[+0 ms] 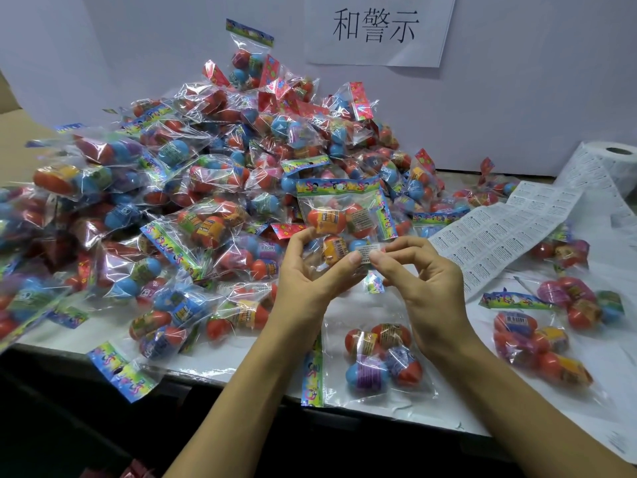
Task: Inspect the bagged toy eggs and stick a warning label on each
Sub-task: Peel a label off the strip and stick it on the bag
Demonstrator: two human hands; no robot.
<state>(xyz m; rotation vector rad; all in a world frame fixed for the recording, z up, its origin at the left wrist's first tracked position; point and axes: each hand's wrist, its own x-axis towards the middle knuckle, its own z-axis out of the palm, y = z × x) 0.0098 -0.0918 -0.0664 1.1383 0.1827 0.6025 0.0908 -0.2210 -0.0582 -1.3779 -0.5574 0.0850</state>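
- The held bag (339, 219) of toy eggs stands upright above the desk (241, 357) — long axis running 12 to 6 o'clock, its printed header strip at the top.
- The left hand (310, 270) cradles the bag's lower part from 8 o'clock, fingers curled round it, thumb on the front.
- The right hand (424, 270) comes in from 4 o'clock, thumb and forefinger pinching a small white warning label (369, 252) at the bag's lower right; it seems to touch the film already.
- The label sheet (510, 229) trails toward 2 o'clock to its roll (610, 163).
- A heap of bags (193, 174) fills the desk toward 10 o'clock.
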